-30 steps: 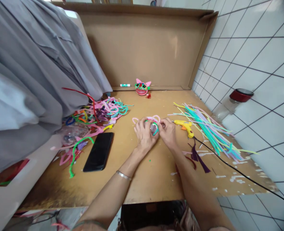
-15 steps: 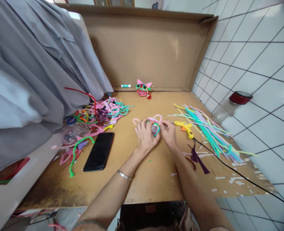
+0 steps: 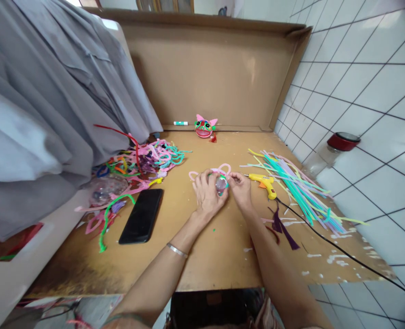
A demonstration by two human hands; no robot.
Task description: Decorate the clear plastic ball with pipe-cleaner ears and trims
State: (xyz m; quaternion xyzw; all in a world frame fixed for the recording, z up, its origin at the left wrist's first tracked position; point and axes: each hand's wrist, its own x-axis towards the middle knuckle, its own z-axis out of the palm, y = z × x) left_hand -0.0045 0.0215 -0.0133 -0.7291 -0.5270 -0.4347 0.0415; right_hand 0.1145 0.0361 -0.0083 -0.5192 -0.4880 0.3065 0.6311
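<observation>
At the middle of the surface: both hands met over a small craft piece, the rest of the scene spread around it.
Backdrop: a cardboard panel [image 3: 209,73] stood upright at twelve o'clock; grey cloth [image 3: 45,100] hung at nine to ten o'clock; white wall tiles [image 3: 367,91] filled two to four o'clock.
Surface [image 3: 223,246]: brown board, flecked with dried white glue toward four o'clock.
Straight stems: a loose sheaf of pastel pipe cleaners [image 3: 298,187] lay at three o'clock, well apart from the hands.
Tangled stems: a heap of bent pipe cleaners [image 3: 147,160] sat at ten o'clock.
Phone [image 3: 141,221]: dark, face up, at eight o'clock.
Glue gun [image 3: 263,182]: yellow, just beside the right hand, its black cord running off toward four o'clock.
Finished figure [image 3: 205,127]: pink-eared, against the panel at twelve o'clock, a glue stick [image 3: 180,123] near it.
Left hand [image 3: 207,194]: its grip curled round the craft piece, steadying it.
Right hand [image 3: 240,189]: fingertips pinched together on a green stem at the piece's edge.
Craft piece [image 3: 220,182]: a small clear ball with pink loop ears and green trim, held just above the surface between both hands.
Step in hand: seemingly fitting the green stem round the ball.
Next move: probably called for pressing the stem snug while the left grip kept the ball from turning.
</observation>
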